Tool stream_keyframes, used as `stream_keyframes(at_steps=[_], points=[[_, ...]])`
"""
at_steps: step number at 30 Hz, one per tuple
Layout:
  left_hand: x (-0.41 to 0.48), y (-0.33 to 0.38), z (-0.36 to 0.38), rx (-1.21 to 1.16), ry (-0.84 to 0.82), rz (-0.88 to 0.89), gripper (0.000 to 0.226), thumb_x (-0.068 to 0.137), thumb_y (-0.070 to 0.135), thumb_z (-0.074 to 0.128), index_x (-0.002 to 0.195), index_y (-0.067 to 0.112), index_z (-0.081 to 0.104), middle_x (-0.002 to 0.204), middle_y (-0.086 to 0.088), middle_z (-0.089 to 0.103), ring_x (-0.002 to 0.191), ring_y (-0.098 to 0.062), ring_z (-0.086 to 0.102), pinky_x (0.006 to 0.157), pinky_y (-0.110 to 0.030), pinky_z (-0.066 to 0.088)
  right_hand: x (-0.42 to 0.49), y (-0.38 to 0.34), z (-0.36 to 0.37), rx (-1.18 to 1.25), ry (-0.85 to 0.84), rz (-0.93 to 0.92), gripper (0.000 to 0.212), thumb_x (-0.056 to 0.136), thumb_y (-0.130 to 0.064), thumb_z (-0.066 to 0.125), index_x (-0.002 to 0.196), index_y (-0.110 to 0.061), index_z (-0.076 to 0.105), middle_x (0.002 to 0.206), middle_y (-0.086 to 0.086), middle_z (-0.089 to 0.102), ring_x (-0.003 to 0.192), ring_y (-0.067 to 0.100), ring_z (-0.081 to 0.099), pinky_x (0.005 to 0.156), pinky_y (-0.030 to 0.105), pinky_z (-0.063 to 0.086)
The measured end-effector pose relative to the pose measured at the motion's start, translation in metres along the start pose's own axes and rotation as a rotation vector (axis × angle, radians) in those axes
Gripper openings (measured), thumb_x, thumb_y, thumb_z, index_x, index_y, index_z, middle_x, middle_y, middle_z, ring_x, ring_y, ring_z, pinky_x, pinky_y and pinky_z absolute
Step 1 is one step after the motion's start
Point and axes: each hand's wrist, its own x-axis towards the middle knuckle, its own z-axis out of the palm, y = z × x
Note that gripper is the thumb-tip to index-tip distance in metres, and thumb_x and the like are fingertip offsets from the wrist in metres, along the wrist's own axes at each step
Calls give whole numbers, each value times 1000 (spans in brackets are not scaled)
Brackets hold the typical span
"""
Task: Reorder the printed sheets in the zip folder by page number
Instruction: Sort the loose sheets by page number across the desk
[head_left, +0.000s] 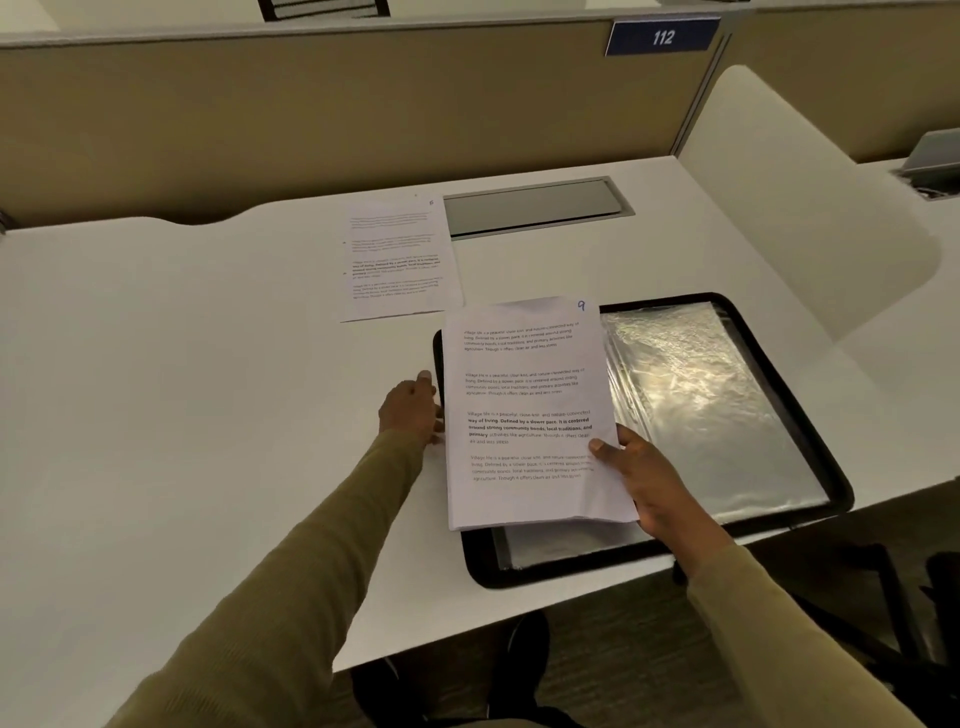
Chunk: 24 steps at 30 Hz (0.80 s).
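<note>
Sorting pages over the open folder

Holding a stack of white printed sheets (524, 410), topped by a page hand-numbered 9, the right hand (647, 480) grips its lower right edge with the thumb on top. The stack lies over the left half of an open black-rimmed zip folder (779, 395) with clear plastic sleeves, near the front edge of the white desk (208, 364). The left hand (410, 408) touches the stack's left edge, fingers curled. A single printed sheet (397, 260) lies apart, toward the back edge.

Left hand (410, 410) fingers curled; right hand (647, 483) pinching, thumb on top.
</note>
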Motion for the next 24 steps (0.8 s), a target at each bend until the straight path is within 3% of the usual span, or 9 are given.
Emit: stream_keyframes(at_steps=[3, 7, 9, 13, 16, 21, 24], points=[[-20, -6, -17, -79, -97, -29, 43, 96, 54, 48, 96, 14, 64, 89, -6, 72, 80, -25, 71, 67, -35, 57, -3, 1, 12, -4, -45, -11, 27, 99, -15, 61, 125, -19, 65, 113, 3, 76, 101, 28, 73, 85, 42, 58], [-34, -25, -41, -9, -33, 81, 26, 87, 33, 71, 91, 10, 61, 91, -3, 73, 83, -24, 71, 74, -40, 60, -10, 5, 34, 38, -126, -4, 30, 97, -12, 62, 126, -18, 63, 117, 7, 74, 103, 31, 72, 87, 45, 59], [-39, -30, -55, -51, -8, 92, 19, 88, 26, 71, 90, 9, 63, 88, -1, 74, 83, -24, 72, 78, -41, 60, -14, 6, 46, 62, -157, 10, 31, 96, -11, 63, 126, -19, 63, 116, 7, 74, 103, 31, 72, 86, 44, 59], [-46, -41, -83, -143, -8, 80, 6, 90, 21, 69, 88, 15, 69, 86, 0, 76, 85, -28, 72, 82, -45, 59, -16, 10, 67, 94, -188, 100, 29, 95, -17, 65, 124, -21, 64, 114, 10, 75, 107, 36, 69, 97, 54, 54], [-47, -51, -101, -157, -6, 67, 6, 91, 21, 67, 87, 23, 71, 88, 1, 76, 87, -28, 72, 84, -45, 58, -17, 12, 79, 86, -199, 122, 28, 96, -18, 65, 124, -19, 64, 113, 11, 75, 106, 36, 70, 96, 55, 54], [-42, -66, -119, -1, 79, 104, 15, 91, 30, 68, 79, 20, 71, 82, 1, 74, 75, -19, 67, 67, -27, 50, -22, 14, 95, 42, -242, 77, 33, 94, -19, 68, 127, -20, 62, 113, 8, 75, 102, 31, 72, 87, 47, 60], [-33, -76, -127, 88, 179, 97, 25, 89, 31, 69, 77, 9, 66, 80, -4, 71, 69, -19, 62, 61, -26, 47, -25, 16, 103, 43, -245, 73, 28, 94, -20, 68, 121, -22, 63, 109, 6, 77, 97, 27, 74, 78, 42, 61]])
